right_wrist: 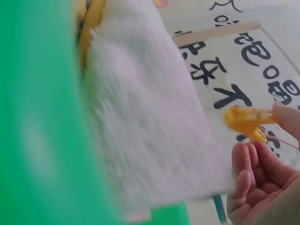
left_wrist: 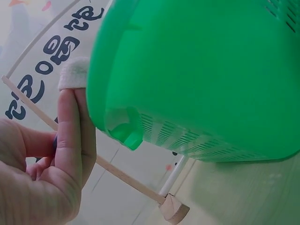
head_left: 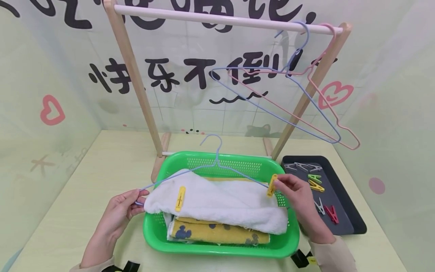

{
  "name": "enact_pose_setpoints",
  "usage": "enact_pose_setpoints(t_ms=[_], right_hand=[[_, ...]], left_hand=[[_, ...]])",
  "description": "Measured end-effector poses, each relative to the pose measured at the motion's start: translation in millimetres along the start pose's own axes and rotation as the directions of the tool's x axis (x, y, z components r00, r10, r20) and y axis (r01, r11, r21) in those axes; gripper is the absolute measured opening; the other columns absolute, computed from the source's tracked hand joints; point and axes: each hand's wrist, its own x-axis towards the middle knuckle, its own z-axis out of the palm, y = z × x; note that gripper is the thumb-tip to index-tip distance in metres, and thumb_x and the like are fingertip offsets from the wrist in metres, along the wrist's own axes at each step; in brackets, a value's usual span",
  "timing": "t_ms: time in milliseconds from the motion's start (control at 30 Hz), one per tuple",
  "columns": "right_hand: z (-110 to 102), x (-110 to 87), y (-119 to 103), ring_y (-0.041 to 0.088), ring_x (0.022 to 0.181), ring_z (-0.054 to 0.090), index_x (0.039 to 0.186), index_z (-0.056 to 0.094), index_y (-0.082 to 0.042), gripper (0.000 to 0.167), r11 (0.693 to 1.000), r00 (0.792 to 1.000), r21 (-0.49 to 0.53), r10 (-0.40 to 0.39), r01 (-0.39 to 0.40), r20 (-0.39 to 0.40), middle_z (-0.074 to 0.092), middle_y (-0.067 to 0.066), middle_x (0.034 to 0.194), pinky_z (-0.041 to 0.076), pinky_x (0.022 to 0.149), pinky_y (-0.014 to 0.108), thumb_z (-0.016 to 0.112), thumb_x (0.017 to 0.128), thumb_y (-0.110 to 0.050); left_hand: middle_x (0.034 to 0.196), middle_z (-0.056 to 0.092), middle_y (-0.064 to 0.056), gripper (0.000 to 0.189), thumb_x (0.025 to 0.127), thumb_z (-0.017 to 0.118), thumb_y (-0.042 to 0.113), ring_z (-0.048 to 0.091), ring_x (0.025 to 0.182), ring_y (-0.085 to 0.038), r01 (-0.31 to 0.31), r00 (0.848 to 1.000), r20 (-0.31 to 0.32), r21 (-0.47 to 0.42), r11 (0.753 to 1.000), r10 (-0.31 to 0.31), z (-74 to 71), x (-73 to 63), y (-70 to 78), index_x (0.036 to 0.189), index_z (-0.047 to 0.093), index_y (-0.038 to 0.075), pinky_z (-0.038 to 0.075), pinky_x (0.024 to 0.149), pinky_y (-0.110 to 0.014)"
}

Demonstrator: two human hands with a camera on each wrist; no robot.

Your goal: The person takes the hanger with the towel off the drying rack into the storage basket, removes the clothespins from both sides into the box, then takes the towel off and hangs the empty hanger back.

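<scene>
A white towel point(head_left: 217, 198) lies draped over a blue wire hanger point(head_left: 217, 160) above a green basket point(head_left: 221, 247). My left hand point(head_left: 124, 206) pinches the hanger's left end beside the towel's corner; in the left wrist view, the left hand point(left_wrist: 61, 159) has its fingertips at the white cloth. One yellow clothespin point(head_left: 180, 198) is on the towel's left part. In my right hand point(head_left: 300, 200), a second yellow clothespin point(head_left: 272, 185) is pinched between thumb and fingers, near the hanger's right arm. The right wrist view shows this clothespin point(right_wrist: 246, 121) beside the towel point(right_wrist: 145, 117).
Folded yellow patterned cloth point(head_left: 221, 231) lies in the basket. To the right, a black tray point(head_left: 350, 215) holds several clothespins. Behind stands a wooden rack with a white rail point(head_left: 204, 17), where a blue hanger point(head_left: 258, 102) and a pink hanger point(head_left: 350, 138) hang at the right.
</scene>
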Motion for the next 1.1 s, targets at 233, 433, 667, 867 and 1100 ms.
enact_pose_setpoints(t_ms=[233, 433, 667, 867, 1100], right_hand=[[-38, 2.8, 7, 0.007, 0.074, 0.061, 0.106, 0.062, 0.007, 0.028, 0.993, 0.991, -0.111, 0.025, -0.040, -0.133, 0.066, -0.008, 0.084, 0.053, 0.068, 0.014, 0.065, 0.090, -0.016], [-104, 18.7, 105, 0.012, 0.079, 0.062, 0.108, 0.066, -0.013, 0.038, 0.907, 0.968, -0.394, 0.051, -0.147, -0.244, 0.066, -0.007, 0.089, 0.050, 0.068, 0.012, 0.065, 0.086, -0.044], [-127, -1.8, 102, 0.013, 0.060, 0.054, 0.093, 0.066, 0.001, 0.040, 0.760, 0.963, -0.603, 0.112, -0.242, -0.245, 0.065, 0.006, 0.074, 0.042, 0.044, 0.030, 0.073, 0.082, -0.036], [-127, -18.1, 69, 0.015, 0.056, 0.055, 0.084, 0.064, 0.007, 0.032, 0.612, 0.973, -0.763, 0.214, -0.207, -0.092, 0.065, 0.009, 0.069, 0.043, 0.049, 0.030, 0.073, 0.081, -0.023], [-133, -20.6, 78, 0.016, 0.059, 0.050, 0.075, 0.063, -0.005, 0.023, 0.492, 0.949, -0.866, 0.306, -0.093, 0.071, 0.057, 0.000, 0.065, 0.038, 0.047, 0.032, 0.075, 0.076, -0.025]], left_hand=[[0.078, 0.068, 0.001, 0.031, 0.101, 0.042, 0.012, 0.064, 0.070, -0.006, 0.002, 1.000, 0.006, -0.007, 1.000, -0.002, -1.1, 1.6, 0.5, 0.092, 0.072, 0.010, 0.056, 0.065, -0.017], [0.078, 0.068, 0.001, 0.031, 0.101, 0.042, 0.012, 0.064, 0.071, -0.007, -0.003, 1.000, 0.010, -0.010, 1.000, 0.003, -1.0, 1.9, 0.6, 0.092, 0.072, 0.009, 0.056, 0.066, -0.018], [0.079, 0.069, 0.000, 0.032, 0.102, 0.041, 0.011, 0.065, 0.071, -0.007, -0.010, 1.000, 0.011, -0.020, 1.000, 0.010, -2.1, 2.4, -0.1, 0.093, 0.072, 0.008, 0.056, 0.065, -0.018], [0.079, 0.069, 0.000, 0.032, 0.102, 0.041, 0.010, 0.065, 0.071, -0.007, -0.018, 1.000, 0.017, -0.024, 1.000, 0.018, -1.9, 3.4, -0.8, 0.093, 0.071, 0.008, 0.056, 0.065, -0.018], [0.078, 0.070, -0.001, 0.032, 0.102, 0.040, 0.010, 0.066, 0.071, -0.007, -0.020, 1.000, 0.019, -0.040, 0.999, 0.021, -1.4, 4.0, -1.1, 0.093, 0.071, 0.008, 0.056, 0.065, -0.018]])
